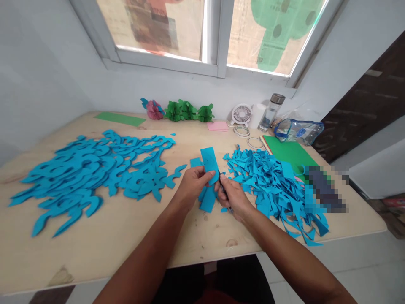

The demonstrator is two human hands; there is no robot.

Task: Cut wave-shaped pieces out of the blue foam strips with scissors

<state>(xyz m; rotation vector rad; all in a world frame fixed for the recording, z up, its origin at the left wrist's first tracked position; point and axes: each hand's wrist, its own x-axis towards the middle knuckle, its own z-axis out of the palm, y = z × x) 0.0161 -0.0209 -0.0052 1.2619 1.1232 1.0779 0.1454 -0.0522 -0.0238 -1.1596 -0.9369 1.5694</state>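
Between the thumb and fingers of my left hand (196, 180) is a blue paper piece (209, 159), held upright above the table. My right hand (233, 196) is closed around dark-handled scissors (224, 190), whose blades are at the paper's lower right edge and partly hidden. Under my hands lie a few blue rectangular paper pieces (209, 200). To the left spreads a big pile of curved blue paper cut-outs (82, 162). To the right is a heap of blue paper scraps (268, 179).
Along the back of the wooden table (126, 240) stand green paper honeycomb figures (186, 110), a pink one (154, 110), a small white fan (242, 114), tape rolls (241, 131) and a water bottle (271, 113). A clear pouch (300, 131) and green paper sheets (287, 154) lie at right.
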